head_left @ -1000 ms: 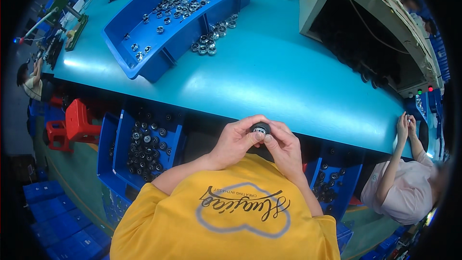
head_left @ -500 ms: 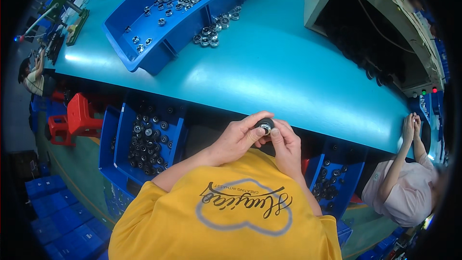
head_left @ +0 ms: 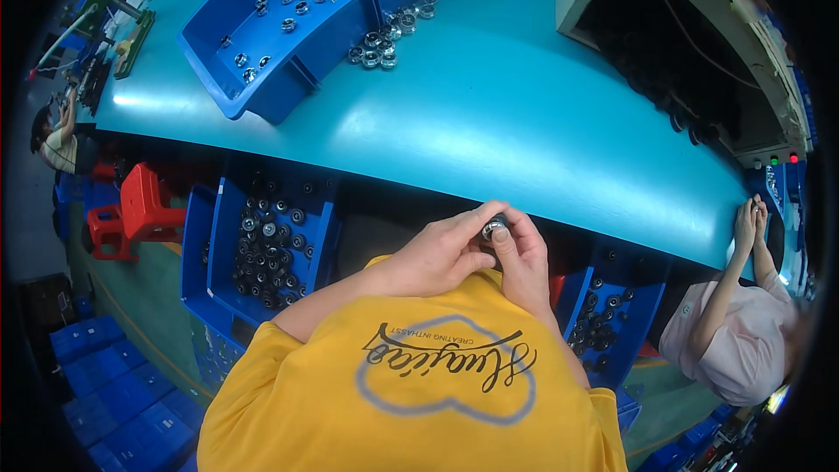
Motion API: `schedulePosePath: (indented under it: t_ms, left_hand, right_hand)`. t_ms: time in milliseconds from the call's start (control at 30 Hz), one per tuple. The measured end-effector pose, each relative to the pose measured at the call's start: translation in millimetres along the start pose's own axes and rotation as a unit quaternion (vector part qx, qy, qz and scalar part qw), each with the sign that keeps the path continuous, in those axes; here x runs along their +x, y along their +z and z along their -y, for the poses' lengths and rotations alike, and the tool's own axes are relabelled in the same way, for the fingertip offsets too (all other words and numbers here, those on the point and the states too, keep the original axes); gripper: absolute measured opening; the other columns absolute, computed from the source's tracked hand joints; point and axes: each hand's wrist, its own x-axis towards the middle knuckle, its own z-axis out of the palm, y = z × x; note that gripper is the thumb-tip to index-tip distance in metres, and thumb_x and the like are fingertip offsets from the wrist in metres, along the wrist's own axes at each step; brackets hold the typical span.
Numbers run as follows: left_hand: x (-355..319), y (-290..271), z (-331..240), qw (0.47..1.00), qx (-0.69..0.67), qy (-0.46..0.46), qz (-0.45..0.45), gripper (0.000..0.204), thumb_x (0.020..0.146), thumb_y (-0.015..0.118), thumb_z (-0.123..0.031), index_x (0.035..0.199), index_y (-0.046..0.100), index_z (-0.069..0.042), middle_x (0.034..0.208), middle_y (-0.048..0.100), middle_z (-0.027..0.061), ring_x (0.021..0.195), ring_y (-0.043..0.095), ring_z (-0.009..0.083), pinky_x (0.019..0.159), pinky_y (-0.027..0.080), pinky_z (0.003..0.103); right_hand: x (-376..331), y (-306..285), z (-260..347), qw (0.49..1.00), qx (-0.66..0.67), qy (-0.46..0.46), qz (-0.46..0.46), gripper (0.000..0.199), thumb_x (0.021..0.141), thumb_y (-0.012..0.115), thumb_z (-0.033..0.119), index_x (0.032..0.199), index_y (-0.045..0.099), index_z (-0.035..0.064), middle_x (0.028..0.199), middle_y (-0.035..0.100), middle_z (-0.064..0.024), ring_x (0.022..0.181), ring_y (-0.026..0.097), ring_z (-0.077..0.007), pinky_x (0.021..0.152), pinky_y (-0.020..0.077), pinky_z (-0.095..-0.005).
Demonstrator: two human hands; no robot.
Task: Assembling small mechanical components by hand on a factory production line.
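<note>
One small round part [head_left: 494, 226], right at my fingertips!
Silvery, glinting, dark-edged; my right hand [head_left: 521, 253] pinches it, my left hand [head_left: 447, 252] alongside, its grip I can't tell.

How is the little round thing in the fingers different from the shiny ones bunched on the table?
The held part is in the right hand, partly hidden; the clustered parts lie on the turquoise tabletop beside the blue bin. The held part shows black with silver; the clustered parts look mostly silver. All are round with shiny silver.
</note>
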Motion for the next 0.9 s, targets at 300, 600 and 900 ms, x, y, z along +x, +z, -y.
schedulePosePath:
  t_ms: [300, 600, 900]
  left_hand:
    - [0.9, 13.5, 12.3, 0.972, 0.188, 0.096, -0.104, 0.059, 0.085, 0.076, 0.001, 0.141, 0.06, -0.006, 0.089, 0.075, 0.0159, 0.076, 0.077, 0.0262, 0.065, 0.061, 0.035]
    - [-2.6, 14.0, 10.0, 0.991, 0.08, -0.009, -0.107, 0.054, 0.083, 0.075, 0.001, 0.135, 0.066, -0.009, 0.085, 0.075, 0.0145, 0.067, 0.073, 0.0181, 0.062, 0.059, 0.03]
    - [-3.3, 19.1, 12.9, 0.97, 0.214, 0.038, -0.111, 0.057, 0.082, 0.074, 0.0, 0.137, 0.063, -0.009, 0.075, 0.073, 0.0137, 0.065, 0.075, 0.0247, 0.06, 0.059, 0.032]
  right_hand:
    - [-0.4, -6.2, -11.5, 1.0, -0.004, 0.022, -0.017, 0.024, 0.104, 0.067, 0.014, 0.123, 0.064, -0.002, 0.107, 0.069, -0.0025, 0.098, 0.062, -0.0085, 0.087, 0.0518, -0.0242]
    - [2.5, -9.0, -16.7, 0.996, 0.077, 0.045, 0.021, 0.022, 0.101, 0.071, 0.01, 0.12, 0.065, -0.0009, 0.105, 0.07, -0.0028, 0.094, 0.064, -0.0081, 0.088, 0.0525, -0.0242]
    - [2.7, -4.4, -17.6, 0.999, 0.034, 0.028, -0.024, 0.016, 0.1, 0.071, 0.005, 0.114, 0.065, -0.0016, 0.1, 0.071, -0.0036, 0.088, 0.065, -0.0079, 0.081, 0.0535, -0.0232]
